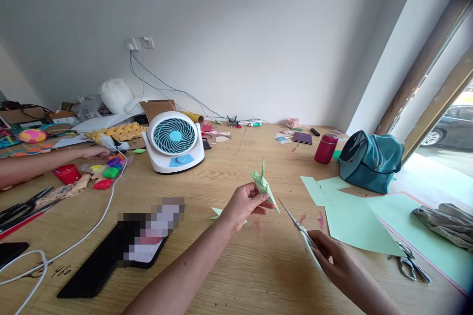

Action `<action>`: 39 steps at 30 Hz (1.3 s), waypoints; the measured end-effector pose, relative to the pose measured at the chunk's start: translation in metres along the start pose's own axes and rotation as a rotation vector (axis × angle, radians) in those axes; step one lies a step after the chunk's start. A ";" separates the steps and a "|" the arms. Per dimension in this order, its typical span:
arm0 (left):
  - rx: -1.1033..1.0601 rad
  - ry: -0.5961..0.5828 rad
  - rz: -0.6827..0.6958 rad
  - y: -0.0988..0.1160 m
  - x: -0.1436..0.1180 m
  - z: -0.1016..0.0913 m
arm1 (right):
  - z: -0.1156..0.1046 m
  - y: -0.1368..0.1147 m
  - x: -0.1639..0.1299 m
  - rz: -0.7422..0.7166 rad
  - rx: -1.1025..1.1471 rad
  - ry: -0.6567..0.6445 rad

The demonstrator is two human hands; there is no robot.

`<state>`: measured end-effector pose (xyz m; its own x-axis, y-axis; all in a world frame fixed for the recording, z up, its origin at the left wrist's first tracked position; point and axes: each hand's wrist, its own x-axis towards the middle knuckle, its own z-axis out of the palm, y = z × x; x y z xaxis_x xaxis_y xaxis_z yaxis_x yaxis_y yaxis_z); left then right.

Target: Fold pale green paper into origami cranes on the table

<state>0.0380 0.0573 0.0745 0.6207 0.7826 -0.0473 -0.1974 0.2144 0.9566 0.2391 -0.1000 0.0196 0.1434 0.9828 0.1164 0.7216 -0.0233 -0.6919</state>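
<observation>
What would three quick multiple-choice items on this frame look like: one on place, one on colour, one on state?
1. Where does the fan stand?
A. On the wooden table, beyond the left hand
B. On the floor
C. On top of the teal bag

2. What colour is the folded paper piece in the left hand?
A. Red
B. Light green
C. Black

3. How are the scissors in the right hand?
A. Lying flat on the table
B. Held up, blades pointing toward the folded paper piece
C. Tucked inside the bag

Answers:
1 A, its white base rests on the tabletop behind the left hand.
2 B, it matches the pale green sheets at the right.
3 B, the right hand grips the handles and the tips aim at the paper.
</observation>
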 end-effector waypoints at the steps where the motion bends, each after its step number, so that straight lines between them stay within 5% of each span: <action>1: 0.025 -0.007 -0.009 0.003 -0.001 -0.001 | 0.002 -0.003 0.000 0.006 0.087 -0.045; 6: 0.112 -0.046 -0.033 0.010 -0.007 -0.004 | 0.013 -0.018 -0.012 0.031 0.385 -0.198; 14: 0.148 -0.114 -0.037 0.012 -0.012 0.002 | 0.011 -0.046 -0.030 0.058 0.352 -0.289; 39: 0.260 -0.159 -0.119 0.020 -0.018 0.004 | 0.021 -0.036 -0.033 0.183 0.540 -0.350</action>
<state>0.0254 0.0454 0.0958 0.7424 0.6558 -0.1370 0.0711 0.1263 0.9894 0.1942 -0.1281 0.0253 -0.0626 0.9754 -0.2116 0.2529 -0.1895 -0.9487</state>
